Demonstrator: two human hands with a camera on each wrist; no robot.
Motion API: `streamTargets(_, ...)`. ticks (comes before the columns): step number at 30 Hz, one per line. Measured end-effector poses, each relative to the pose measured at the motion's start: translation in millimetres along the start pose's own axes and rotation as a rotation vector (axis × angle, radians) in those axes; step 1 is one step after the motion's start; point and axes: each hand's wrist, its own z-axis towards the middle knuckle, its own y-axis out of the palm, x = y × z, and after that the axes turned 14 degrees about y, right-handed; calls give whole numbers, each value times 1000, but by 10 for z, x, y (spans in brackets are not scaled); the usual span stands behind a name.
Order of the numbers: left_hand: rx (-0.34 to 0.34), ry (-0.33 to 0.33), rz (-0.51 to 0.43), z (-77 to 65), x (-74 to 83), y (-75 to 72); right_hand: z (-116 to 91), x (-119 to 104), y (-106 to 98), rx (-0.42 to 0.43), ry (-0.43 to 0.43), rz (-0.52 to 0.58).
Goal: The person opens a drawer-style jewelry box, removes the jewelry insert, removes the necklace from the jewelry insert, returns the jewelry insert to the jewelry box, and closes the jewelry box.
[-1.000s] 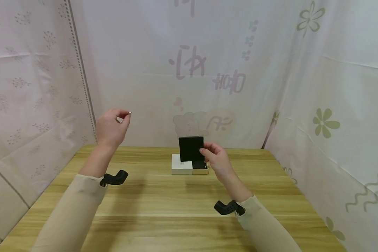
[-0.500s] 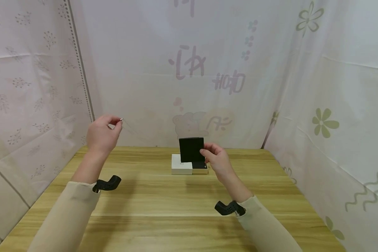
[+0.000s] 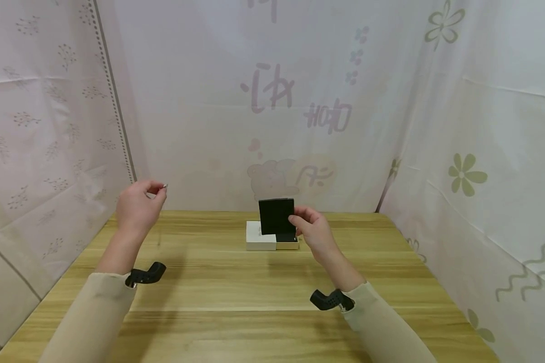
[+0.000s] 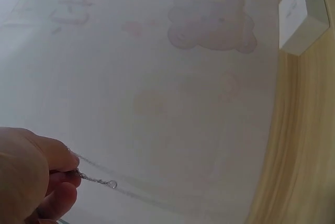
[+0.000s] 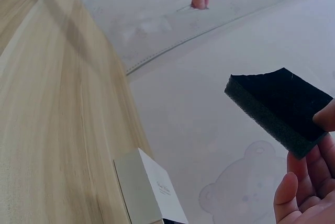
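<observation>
My left hand (image 3: 138, 205) is raised at the left, above the table's far edge. Its thumb and finger pinch a thin silver chain necklace (image 4: 93, 179), whose small end ring shows in the left wrist view; the strand is faint and blurred. My right hand (image 3: 317, 231) holds a square black foam pad (image 5: 277, 101) by its right edge, thumb on the near face. Just behind and below the pad, a white box lid (image 3: 260, 238) sits on the table beside a box base (image 3: 288, 245) with a dark inside, partly hidden by the pad.
The wooden table (image 3: 236, 292) runs back to a pale printed curtain (image 3: 209, 101). More curtain hangs close along the left and right sides. Each wrist wears a black camera mount (image 3: 147, 274).
My left hand has moved down and to the left with the necklace. My right hand and the foam pad have stayed almost in place, the pad slightly lower.
</observation>
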Motion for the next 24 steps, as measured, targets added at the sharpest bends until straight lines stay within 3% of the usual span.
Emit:
streamTargets(14,-217,-137,20,-177,-278,114,-7,28,-9,19,9,-23)
streamTargets(24,-361,-159,30,-315,-510,264,-4,46,-11,14,7,-25)
